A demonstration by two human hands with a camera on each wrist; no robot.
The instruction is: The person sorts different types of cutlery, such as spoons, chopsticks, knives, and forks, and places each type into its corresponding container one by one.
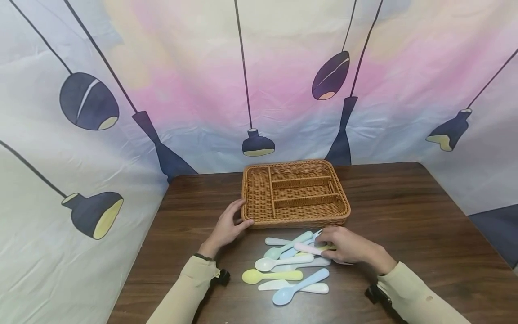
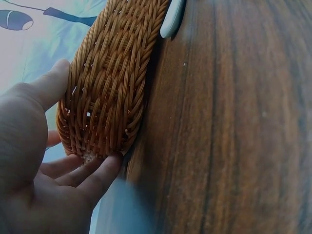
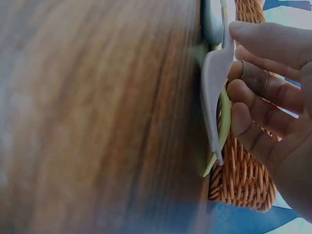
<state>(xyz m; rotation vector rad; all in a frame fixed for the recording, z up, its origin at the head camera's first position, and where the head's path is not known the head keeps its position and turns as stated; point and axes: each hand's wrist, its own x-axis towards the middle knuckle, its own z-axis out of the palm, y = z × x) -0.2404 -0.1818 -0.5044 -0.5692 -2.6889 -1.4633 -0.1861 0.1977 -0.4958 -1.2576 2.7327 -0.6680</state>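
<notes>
A brown wicker basket (image 1: 259,191) with several compartments lies at the back of the table. My left hand (image 1: 227,226) grips its front left corner; in the left wrist view the thumb and fingers lie on either side of the woven corner (image 2: 105,83). Over the right end of a loose pile of plastic cutlery, my right hand (image 1: 348,245) pinches a pink fork (image 3: 214,80) between thumb and fingers. A yellow-green utensil (image 3: 224,117) lies right behind that fork. In the head view the fingers partly hide the pink fork's handle (image 1: 305,248).
Nearer the front lie a yellow spoon (image 1: 271,276), a white spoon (image 1: 283,262), a blue spoon (image 1: 301,287) crossing a white knife (image 1: 317,288), and a green spoon (image 1: 288,245). A printed cloth (image 1: 194,81) hangs behind the wooden table (image 1: 404,225).
</notes>
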